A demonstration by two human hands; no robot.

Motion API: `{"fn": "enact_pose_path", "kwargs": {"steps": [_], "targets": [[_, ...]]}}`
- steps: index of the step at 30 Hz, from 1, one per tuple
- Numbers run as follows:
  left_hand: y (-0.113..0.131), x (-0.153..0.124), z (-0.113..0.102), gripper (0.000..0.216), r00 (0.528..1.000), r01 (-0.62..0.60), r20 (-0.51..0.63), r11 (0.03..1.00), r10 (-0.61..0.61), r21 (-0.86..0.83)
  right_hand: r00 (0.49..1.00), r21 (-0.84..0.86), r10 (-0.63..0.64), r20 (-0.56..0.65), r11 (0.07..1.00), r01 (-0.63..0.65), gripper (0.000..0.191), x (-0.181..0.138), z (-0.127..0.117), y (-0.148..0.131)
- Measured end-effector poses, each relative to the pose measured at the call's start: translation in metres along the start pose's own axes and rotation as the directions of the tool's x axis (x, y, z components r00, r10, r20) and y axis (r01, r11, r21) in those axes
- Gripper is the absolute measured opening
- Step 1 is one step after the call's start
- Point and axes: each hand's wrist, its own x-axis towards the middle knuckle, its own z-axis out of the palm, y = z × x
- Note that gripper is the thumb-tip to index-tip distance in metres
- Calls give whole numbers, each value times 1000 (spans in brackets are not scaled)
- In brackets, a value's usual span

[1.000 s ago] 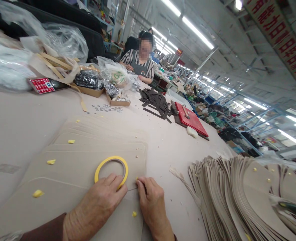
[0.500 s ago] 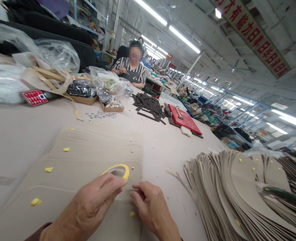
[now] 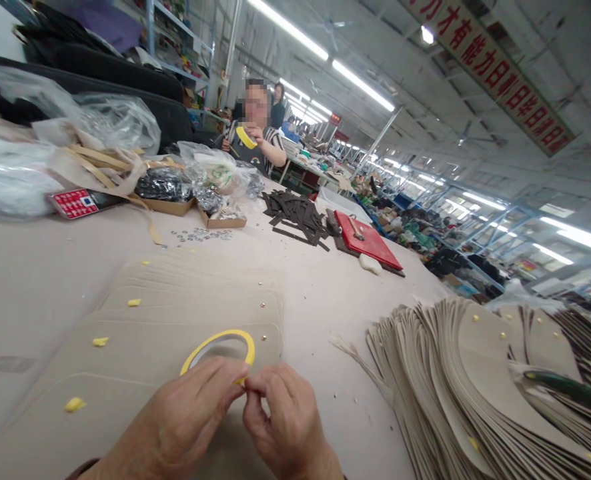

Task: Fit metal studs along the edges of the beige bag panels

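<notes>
My left hand [image 3: 190,407] is closed on a roll of yellow tape [image 3: 250,347], which it holds tilted above the beige pieces. Thumb and fingers of my right hand [image 3: 288,417] are pinched together at the roll's near edge, touching the tape beside my left fingertips. Whatever lies between those right fingertips is mostly hidden. Under both hands spreads an overlapping row of flat beige pieces [image 3: 175,320]. Small yellow tape bits [image 3: 75,405] stick to their left side, and small metal studs [image 3: 263,338] show along the right.
Stacked beige pieces [image 3: 425,373] stand at the right, with a dark green-handled tool [image 3: 570,390] on them. Farther back lie dark strips [image 3: 295,213], a red board [image 3: 368,240], loose metal rings [image 3: 200,235] and boxes of parts [image 3: 225,220]. Across the table a co-worker [image 3: 255,143] holds a yellow roll [image 3: 246,138].
My right hand has moved left and its fingertips now meet the tape at my left hand. The roll shows more of its ring. The co-worker has raised a yellow roll.
</notes>
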Motion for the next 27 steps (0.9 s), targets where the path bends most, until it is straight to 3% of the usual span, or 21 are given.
{"fn": "enact_pose_path", "kwargs": {"steps": [4, 6, 7, 8, 9, 10, 11, 12, 14, 18, 20, 25, 27], "targets": [[-6, 3, -3, 27, 987, 69, 150, 996, -60, -58, 997, -29, 15, -70, 999, -17, 19, -1, 9, -3], [-7, 6, -3, 28, 986, 53, 159, 998, -49, -21, 971, 110, 232, -64, 968, -224, 19, 2, 13, -6], [-8, 8, -2, 28, 990, 38, 134, 999, -39, 5, 911, 222, 412, -5, 889, -401, 18, 4, 14, -7], [-7, 10, -1, 28, 995, 25, 99, 999, -27, 23, 799, 326, 595, 91, 740, -588, 16, 7, 15, -6], [-7, 11, 1, 28, 997, 11, 78, 999, -14, 33, 648, 397, 733, 207, 543, -740, 15, 10, 16, -4], [-7, 11, 3, 28, 998, 2, 66, 999, -5, 40, 497, 429, 810, 310, 348, -834, 17, 13, 16, 0], [-7, 10, 5, 28, 998, -5, 60, 999, 2, 50, 380, 437, 843, 381, 198, -878, 21, 16, 16, 6], [-7, 8, 7, 28, 998, -12, 61, 997, 8, 70, 304, 433, 856, 417, 107, -895, 26, 17, 15, 14], [-10, 3, 11, 29, 996, -13, 87, 990, 1, 142, 247, 405, 865, 438, 56, -913, 35, 18, 14, 30], [-19, -10, 22, 35, 968, 34, 227, 949, -110, 313, 259, 301, 846, 466, 123, -946, 44, 13, 17, 53], [-21, -12, 26, 35, 954, 15, 275, 932, -122, 361, 292, 236, 836, 464, 200, -951, 39, 12, 20, 55], [-18, -8, 28, 32, 963, -26, 254, 911, -87, 412, 523, 16, 769, 368, 557, -830, 25, 16, 26, 50], [-17, -8, 28, 33, 967, -30, 244, 909, -80, 416, 570, -74, 744, 350, 628, -775, 24, 19, 28, 50]]}}
